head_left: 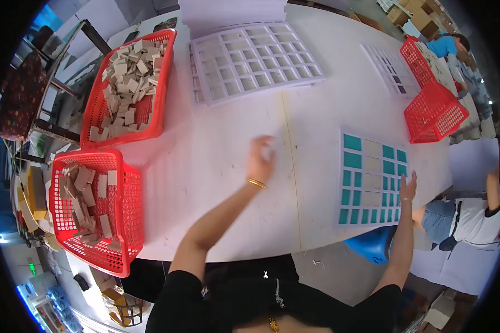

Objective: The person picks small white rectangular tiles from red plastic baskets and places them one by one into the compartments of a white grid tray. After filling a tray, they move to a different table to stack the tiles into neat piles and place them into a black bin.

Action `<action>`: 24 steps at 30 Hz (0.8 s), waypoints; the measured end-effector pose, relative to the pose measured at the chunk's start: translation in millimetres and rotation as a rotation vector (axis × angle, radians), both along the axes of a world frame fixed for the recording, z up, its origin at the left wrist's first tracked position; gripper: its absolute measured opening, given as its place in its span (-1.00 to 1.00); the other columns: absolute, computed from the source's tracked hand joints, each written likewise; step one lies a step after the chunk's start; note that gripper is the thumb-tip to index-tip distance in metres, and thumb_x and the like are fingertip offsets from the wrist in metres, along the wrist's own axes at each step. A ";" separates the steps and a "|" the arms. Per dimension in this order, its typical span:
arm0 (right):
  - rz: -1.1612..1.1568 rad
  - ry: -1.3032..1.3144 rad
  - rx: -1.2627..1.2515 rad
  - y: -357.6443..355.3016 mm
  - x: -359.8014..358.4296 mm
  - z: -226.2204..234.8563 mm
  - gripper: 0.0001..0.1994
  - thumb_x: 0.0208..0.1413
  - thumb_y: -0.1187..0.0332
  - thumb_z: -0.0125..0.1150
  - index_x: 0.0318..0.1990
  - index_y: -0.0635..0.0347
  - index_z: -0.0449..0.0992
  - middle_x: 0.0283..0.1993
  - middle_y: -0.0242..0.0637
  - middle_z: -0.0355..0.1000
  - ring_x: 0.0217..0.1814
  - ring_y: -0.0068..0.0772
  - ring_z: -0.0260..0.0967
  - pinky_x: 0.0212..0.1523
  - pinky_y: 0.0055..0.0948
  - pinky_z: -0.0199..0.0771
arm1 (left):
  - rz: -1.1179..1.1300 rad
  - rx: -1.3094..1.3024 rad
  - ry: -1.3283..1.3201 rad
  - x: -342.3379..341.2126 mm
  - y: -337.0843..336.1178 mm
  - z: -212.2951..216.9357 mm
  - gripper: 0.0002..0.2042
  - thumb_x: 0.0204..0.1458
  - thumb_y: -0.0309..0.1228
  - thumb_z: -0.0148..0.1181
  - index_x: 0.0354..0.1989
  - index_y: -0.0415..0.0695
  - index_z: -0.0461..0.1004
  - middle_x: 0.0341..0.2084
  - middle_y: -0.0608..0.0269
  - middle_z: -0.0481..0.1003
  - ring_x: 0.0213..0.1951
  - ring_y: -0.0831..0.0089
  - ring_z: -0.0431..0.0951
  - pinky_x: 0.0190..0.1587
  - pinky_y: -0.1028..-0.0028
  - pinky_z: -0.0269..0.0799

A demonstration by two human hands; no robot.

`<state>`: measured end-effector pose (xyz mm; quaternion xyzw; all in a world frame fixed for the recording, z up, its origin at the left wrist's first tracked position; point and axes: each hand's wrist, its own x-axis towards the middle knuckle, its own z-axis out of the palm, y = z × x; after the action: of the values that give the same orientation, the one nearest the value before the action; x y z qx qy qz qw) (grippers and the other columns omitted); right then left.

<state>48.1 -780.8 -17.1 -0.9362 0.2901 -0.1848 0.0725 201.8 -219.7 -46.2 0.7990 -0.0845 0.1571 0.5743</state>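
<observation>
Panel point(363, 177) beside the right grip point(408, 187): white lattice, teal cells, pale greyish middle column.
Stacked panels point(266, 87) beyond the left grip point(260, 158): white lattice, pale cells.
Baskets point(129, 205) left of the left grip: red, perforated pattern.
Pieces point(130, 83) inside the baskets: beige to greyish tan.
Surface point(216, 144) beneath the left grip: white, yellowish strip point(286, 116).
Bracelet point(256, 182) behind the left grip: gold.

I get bright, even light on the smooth white table point(216, 161), with soft pinkish shade beside the lower red plastic basket point(131, 208). My fisheye feed bends toward its black rim; the bare left hand point(259, 162) looks slightly blurred.
</observation>
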 end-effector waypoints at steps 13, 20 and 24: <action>0.143 -0.133 0.453 328.7 358.1 -87.4 -0.47 -0.15 0.46 -0.01 0.09 0.12 0.14 0.13 -0.25 0.34 0.15 -0.19 0.27 0.13 -0.30 0.21 | 0.303 -0.077 0.273 182.9 194.2 -57.1 -0.46 -0.17 -0.68 -0.05 0.11 -0.21 0.13 0.05 -0.03 0.34 0.08 0.21 0.38 0.11 0.39 0.26; 0.197 -0.345 0.812 322.5 311.7 -92.7 -0.42 -0.25 0.57 0.06 0.07 0.16 0.16 0.08 -0.19 0.27 0.17 -0.31 0.18 0.16 -0.28 0.17 | 0.369 -0.062 0.382 148.7 192.4 -27.2 -0.50 -0.19 -0.71 -0.10 0.04 -0.21 0.16 -0.06 -0.02 0.41 -0.01 0.23 0.44 0.04 0.42 0.31; 0.174 -0.466 1.278 329.7 197.9 -63.9 -0.49 -0.18 0.61 0.04 0.03 0.17 0.18 0.02 -0.26 0.20 0.08 -0.32 0.19 0.08 -0.43 0.25 | 0.310 -0.059 0.430 44.6 220.3 -38.2 -0.55 -0.18 -0.70 -0.07 -0.01 -0.22 0.20 -0.15 0.07 0.44 -0.11 0.29 0.47 -0.06 0.43 0.37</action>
<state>246.0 -451.0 -81.0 -0.6655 0.2427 -0.1675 0.6857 246.4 0.6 -84.3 0.8003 0.1675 0.0723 0.5712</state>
